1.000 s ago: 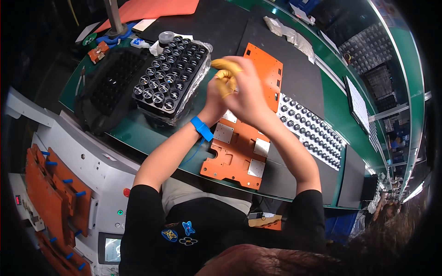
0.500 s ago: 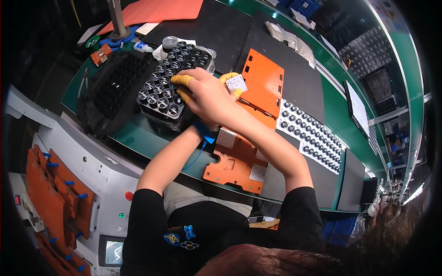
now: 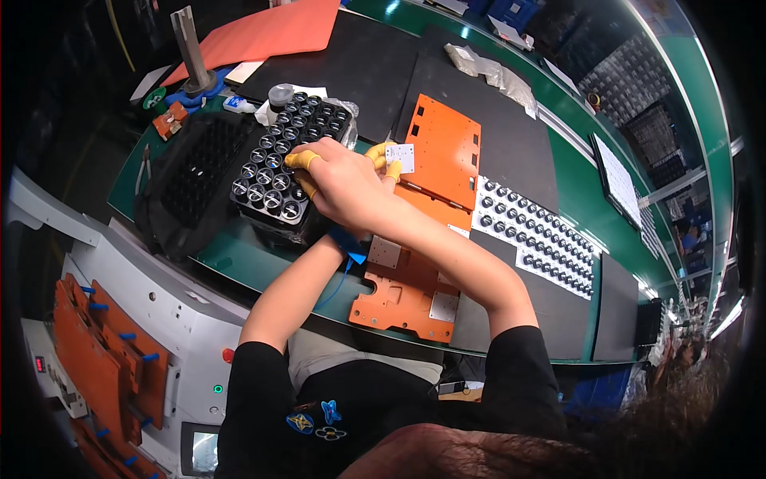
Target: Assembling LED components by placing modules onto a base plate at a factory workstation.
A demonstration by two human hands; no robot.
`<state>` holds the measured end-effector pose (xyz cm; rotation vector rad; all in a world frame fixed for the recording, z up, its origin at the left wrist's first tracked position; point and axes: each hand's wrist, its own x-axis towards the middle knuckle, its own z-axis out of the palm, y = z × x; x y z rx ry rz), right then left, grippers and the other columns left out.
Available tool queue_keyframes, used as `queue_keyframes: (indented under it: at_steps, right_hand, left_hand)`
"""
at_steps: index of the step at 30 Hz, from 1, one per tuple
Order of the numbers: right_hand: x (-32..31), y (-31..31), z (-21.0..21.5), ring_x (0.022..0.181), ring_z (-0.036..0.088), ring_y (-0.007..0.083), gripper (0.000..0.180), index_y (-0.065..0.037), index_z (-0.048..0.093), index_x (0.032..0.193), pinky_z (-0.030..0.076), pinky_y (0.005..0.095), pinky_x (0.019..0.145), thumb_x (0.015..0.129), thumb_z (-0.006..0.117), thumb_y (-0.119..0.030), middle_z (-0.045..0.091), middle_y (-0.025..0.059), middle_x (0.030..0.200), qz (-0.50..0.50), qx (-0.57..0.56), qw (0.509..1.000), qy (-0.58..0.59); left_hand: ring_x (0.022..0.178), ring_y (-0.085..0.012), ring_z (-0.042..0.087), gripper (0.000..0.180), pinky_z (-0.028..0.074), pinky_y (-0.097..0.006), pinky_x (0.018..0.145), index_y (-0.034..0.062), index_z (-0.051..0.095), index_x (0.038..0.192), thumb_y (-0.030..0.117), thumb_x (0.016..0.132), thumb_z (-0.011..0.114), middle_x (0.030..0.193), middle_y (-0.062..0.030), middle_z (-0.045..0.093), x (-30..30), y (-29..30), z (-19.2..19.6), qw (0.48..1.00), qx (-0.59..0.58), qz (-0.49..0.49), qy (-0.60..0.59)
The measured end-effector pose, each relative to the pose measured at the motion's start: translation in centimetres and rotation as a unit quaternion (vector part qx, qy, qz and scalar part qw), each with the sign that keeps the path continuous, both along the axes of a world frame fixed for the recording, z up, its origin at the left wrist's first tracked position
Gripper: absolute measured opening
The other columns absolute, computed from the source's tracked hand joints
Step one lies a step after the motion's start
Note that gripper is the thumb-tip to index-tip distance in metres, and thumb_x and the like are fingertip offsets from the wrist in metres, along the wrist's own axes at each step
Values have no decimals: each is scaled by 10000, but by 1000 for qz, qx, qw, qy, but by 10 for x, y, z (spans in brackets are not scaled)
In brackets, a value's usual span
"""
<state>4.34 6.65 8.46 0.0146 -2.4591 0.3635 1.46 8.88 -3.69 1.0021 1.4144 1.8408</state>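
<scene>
My forearms cross, right over left. My left hand [image 3: 378, 156], with yellow finger cots and a blue wrist strap [image 3: 349, 244], pinches a small white plate with holes [image 3: 405, 159]. It is partly hidden behind my right hand [image 3: 345, 174]. My right hand is bent over a black tray [image 3: 259, 214] holding rows of round black parts with shiny tops [image 3: 255, 194]. Its yellow-covered fingers close at the tray's right side; what is between them is hidden. Right of my hands lies an orange fixture [image 3: 391, 302] with small white plates set in it, its flat orange panel [image 3: 444, 148] beyond.
A white sheet [image 3: 523, 254] with rows of black round parts lies to the right on black matting [image 3: 491, 307]. Left of the tray sits a dark bag-like cover [image 3: 152, 199]. A lidded cup [image 3: 281, 96] and metal post [image 3: 190, 48] stand behind. A white machine [image 3: 187, 319] is at lower left.
The whole view has shifted slightly. The white plate in my left hand has turned a little more upright. My right hand stays at the tray's right side.
</scene>
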Motion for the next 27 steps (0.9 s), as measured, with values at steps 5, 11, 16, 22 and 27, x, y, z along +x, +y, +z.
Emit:
queue_keyframes:
  at_steps: [5,11,16,22,27]
  right_hand:
    - [0,1,3,937,617,301,213,-32,619,1015,527,394,744,816,677,-82,642,111,1004,15,-36,999,-12]
    - [-3,4,-1,935,619,308,202,-26,612,984,526,396,747,801,684,-72,642,120,999,35,-44,998,15]
    - [-5,5,-2,935,617,311,197,-23,608,962,525,399,753,788,691,-65,647,121,979,38,-63,997,17]
    - [-5,9,-1,926,617,315,195,-14,613,953,518,398,776,786,697,-68,651,132,949,48,-89,995,20]
    - [-3,8,4,911,623,303,196,-20,635,943,517,386,761,776,720,-78,661,124,905,47,-117,992,-28]
  left_hand:
    - [825,-71,536,406,464,-209,745,19,411,1331,40,958,570,1044,-41,571,-2,3,-10,993,31,29,111]
    - [819,-72,532,409,462,-209,740,18,405,1332,44,958,571,1052,-44,565,-4,10,-20,981,12,75,180]
    - [850,-87,533,405,463,-230,770,21,394,1343,66,973,551,1077,-46,554,-7,10,-31,972,-4,79,220]
    - [920,-93,520,410,451,-242,820,21,372,1364,81,988,523,1125,-52,530,-4,2,-18,972,-31,55,228]
    - [975,-100,525,426,448,-247,858,15,359,1376,73,986,521,1174,-64,520,0,-6,-9,986,-37,27,163]
